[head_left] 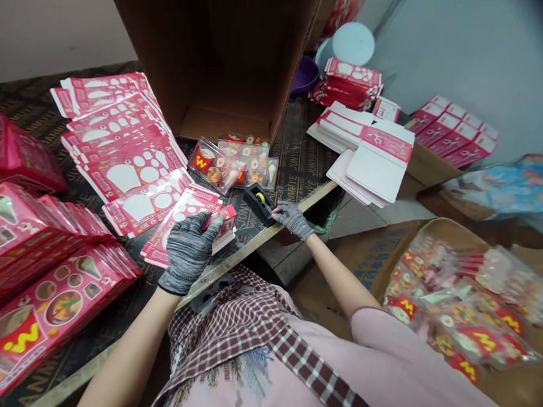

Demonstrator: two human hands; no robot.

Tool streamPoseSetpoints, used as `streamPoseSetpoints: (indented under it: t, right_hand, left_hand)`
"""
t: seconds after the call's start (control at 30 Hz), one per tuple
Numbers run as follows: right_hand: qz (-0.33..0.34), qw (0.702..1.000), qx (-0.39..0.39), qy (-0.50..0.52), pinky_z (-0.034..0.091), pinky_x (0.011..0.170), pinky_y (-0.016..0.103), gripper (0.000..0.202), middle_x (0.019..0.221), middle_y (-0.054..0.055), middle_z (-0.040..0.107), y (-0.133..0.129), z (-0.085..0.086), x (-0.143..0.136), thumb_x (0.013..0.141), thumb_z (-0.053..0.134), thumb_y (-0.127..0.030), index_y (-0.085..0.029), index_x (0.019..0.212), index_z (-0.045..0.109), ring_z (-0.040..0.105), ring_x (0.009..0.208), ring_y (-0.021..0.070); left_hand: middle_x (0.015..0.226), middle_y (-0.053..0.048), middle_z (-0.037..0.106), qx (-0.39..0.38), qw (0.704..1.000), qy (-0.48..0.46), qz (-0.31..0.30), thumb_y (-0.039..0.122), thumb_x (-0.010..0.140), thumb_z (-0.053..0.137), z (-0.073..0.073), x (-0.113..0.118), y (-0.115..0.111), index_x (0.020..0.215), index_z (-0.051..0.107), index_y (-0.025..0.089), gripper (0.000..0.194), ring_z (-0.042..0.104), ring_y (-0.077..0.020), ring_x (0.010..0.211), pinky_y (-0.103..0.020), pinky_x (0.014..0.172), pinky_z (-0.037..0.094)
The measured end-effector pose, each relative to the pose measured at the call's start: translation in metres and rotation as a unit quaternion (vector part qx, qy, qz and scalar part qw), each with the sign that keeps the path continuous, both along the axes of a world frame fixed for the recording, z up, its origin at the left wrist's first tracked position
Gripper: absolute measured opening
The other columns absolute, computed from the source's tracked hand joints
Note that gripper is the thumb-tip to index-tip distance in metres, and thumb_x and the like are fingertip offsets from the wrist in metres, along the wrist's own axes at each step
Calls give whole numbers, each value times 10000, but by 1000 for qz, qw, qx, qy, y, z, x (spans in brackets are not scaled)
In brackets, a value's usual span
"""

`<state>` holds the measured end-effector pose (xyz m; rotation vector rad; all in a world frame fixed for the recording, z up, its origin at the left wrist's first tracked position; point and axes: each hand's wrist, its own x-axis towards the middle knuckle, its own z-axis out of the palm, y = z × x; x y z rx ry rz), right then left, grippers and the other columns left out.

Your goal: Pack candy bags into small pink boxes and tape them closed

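Note:
My left hand (188, 249), in a grey knit glove, is closed around a flattened pink-and-white carton (227, 217) at the front of the table. Under and beside it lie other pink cartons (194, 198) with white cut-out windows. My right hand (292, 219), gloved in the same grey, is at the front end of a black tape dispenser (259, 203) holding a yellow-cored roll. Its thumb and fingertips are pinched together at the cutting end; any tape between them is too small to see. Behind the dispenser are clear packets (233, 160) of small food-shaped toys.
A large open cardboard box (229, 67) stands at the back. Pink cartons fill the left side (64, 296). White-backed cartons (377, 157) overhang the right edge, near a purple basin (305, 75). At lower right, a carton holds bagged toys (465, 315).

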<state>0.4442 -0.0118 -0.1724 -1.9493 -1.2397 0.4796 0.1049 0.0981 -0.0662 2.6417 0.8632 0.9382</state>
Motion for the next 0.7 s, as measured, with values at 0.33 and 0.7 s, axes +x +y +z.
streamPoseSetpoints:
  t: [0.33,0.7]
  right_hand:
    - [-77,987,95,105,520,1024,450,116,1105,107,761,-16,-1,-22,787,667,-303,-201,782,722,692,1019,258]
    - [-202,971,90,92,505,983,417,199,809,59,700,-26,-25,-48,749,681,-310,-227,609,567,634,883,231]
  left_hand:
    - [1163,-134,780,92,993,64,31,160,957,547,8,0,-5,1206,782,276,362,742,-282,931,-374,750,515]
    - [1153,-159,771,114,993,19,2,208,987,517,5,-1,-2,1213,733,176,314,731,-288,964,-410,836,532]
